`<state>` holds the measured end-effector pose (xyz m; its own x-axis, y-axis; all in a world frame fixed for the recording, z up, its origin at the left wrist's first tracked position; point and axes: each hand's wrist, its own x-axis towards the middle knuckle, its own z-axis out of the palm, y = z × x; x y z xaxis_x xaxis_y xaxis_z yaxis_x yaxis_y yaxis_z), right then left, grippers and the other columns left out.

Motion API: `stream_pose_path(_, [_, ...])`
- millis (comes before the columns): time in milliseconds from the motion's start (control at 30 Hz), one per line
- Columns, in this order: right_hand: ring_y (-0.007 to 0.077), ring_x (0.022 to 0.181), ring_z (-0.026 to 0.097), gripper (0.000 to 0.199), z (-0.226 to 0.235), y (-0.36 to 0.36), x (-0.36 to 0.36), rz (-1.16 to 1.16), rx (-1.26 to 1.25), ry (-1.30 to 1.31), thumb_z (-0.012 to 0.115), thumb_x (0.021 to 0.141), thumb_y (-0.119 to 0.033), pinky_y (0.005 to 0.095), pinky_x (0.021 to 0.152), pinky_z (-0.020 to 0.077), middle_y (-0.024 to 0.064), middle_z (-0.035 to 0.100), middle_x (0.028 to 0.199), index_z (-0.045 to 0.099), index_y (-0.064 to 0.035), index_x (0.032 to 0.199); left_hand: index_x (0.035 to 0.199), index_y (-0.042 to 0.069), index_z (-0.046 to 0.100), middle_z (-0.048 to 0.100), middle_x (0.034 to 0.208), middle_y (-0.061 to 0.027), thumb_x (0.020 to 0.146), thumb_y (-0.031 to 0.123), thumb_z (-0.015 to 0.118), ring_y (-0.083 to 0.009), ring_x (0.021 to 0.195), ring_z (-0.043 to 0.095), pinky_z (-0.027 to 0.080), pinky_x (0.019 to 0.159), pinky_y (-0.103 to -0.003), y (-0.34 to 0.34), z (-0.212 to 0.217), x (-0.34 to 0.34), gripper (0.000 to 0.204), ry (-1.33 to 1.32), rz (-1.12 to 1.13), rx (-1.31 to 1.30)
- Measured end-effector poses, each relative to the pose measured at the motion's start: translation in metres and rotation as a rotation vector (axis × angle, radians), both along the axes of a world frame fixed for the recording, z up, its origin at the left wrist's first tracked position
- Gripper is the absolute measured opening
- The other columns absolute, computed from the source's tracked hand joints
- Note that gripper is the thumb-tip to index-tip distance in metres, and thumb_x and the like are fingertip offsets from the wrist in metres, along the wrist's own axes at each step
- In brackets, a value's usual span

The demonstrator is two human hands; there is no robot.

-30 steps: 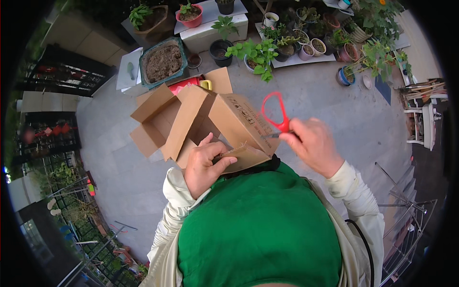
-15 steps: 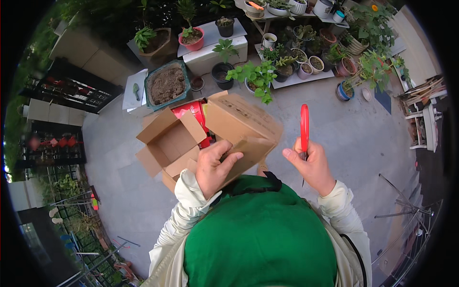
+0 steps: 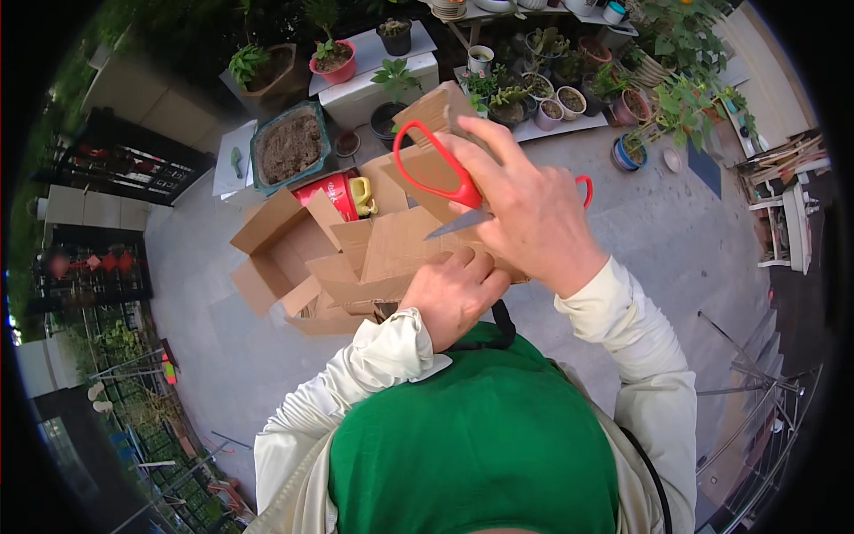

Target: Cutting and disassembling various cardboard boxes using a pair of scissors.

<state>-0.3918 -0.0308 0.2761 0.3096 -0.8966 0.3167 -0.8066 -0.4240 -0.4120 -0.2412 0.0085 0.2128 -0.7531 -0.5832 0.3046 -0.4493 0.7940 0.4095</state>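
Note:
My right hand (image 3: 540,212) is closed around a pair of red-handled scissors (image 3: 466,191). A metal blade points left and slightly down, over a brown cardboard box (image 3: 400,238) in front of me. Lower down, my left hand (image 3: 452,297) has its fingers curled over the near edge of this box, against my green apron (image 3: 471,418). The box lies tilted with its flaps spread, and my right hand hides part of it. Beside it on the left stands another open cardboard box (image 3: 277,260). Behind them show a red package (image 3: 322,192) and a yellow-green plastic item (image 3: 362,198).
A soil-filled green tub (image 3: 289,147) and a white stand with a small green trowel (image 3: 236,162) are at the far left. Potted plants (image 3: 550,109) line the back. A metal folding rack (image 3: 774,387) is at the right on the grey floor (image 3: 676,267).
My right hand has swung left with the scissors, over the box. My left hand has moved right and down along the box edge. The box has tipped, and its flaps lie spread.

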Motion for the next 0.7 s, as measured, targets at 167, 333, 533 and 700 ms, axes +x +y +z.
stream_pose_path(167, [0.0294,0.069,0.063,0.049,-0.017,-0.025,-0.018,0.158,0.016,0.478,0.068,0.067,-0.011,0.0382,0.059,0.0497,0.0103,0.062,0.102,0.054,-0.01,0.114,0.085,0.008,0.054,0.052,0.079,-0.0052,0.067,0.013,0.059,-0.0218,0.076,0.055,0.049,0.059,-0.034,0.032,-0.011,-0.023,0.019,-0.078,-0.046,0.02])
stream_pose_path(333, [0.0334,0.071,0.06,0.034,-0.007,-0.01,-0.048,0.286,0.189,0.338,0.069,0.07,-0.014,0.0393,0.061,0.0462,0.0132,0.062,0.079,0.057,-0.002,0.1,0.081,0.008,0.052,0.052,0.079,-0.0062,0.067,0.012,0.059,-0.0224,0.074,0.054,0.049,0.057,-0.033,0.067,-0.018,-0.022,0.016,-0.05,0.068,0.04])
stream_pose_path(533, [0.0248,0.067,0.055,0.028,0.023,0.044,-0.07,0.145,0.112,-0.231,0.069,0.077,-0.017,0.0313,0.064,0.044,0.0115,0.059,0.075,0.057,-0.0015,0.098,0.082,0.004,0.05,0.052,0.081,-0.0083,0.065,0.006,0.067,-0.0274,0.075,0.054,0.05,0.071,-0.037,0.112,-0.021,0.01,0.024,0.071,0.347,0.041])
stream_pose_path(700, [0.0131,0.074,0.05,0.03,0.03,0.103,-0.081,0.036,-0.13,-0.309,0.068,0.084,-0.017,0.0249,0.069,0.0405,0.0022,0.053,0.083,0.054,0.0001,0.103,0.11,0.001,0.05,0.055,0.108,-0.0168,0.064,0.01,0.077,-0.0353,0.1,0.054,0.039,0.097,-0.05,0.165,-0.03,0.052,0.053,0.332,0.522,-0.005])
